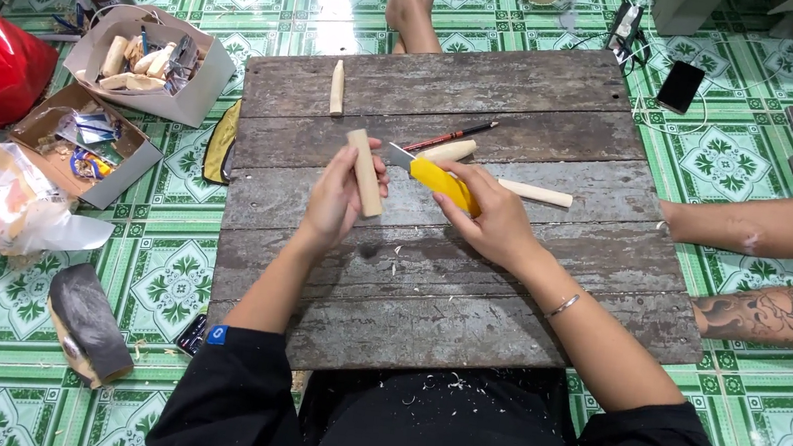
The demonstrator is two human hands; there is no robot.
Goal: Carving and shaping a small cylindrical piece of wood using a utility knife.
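Knife (437, 178) handle half hidden by right hand (493, 220), co-worker's arms (774, 269) cut off

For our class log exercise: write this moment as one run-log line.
left hand: holds wooden stick | right hand: holds yellow utility knife, blade toward stick | surface: plank board | nearby: pencil

A pale, smooth wooden dowel (364, 173) sat in the left hand (334, 195). Just right of that grip, the right hand (495, 223) held a knife (433, 173) with glossy yellow plastic handle and bare metal blade. Beneath both lay rough, weathered grey wooden boards (533, 99).
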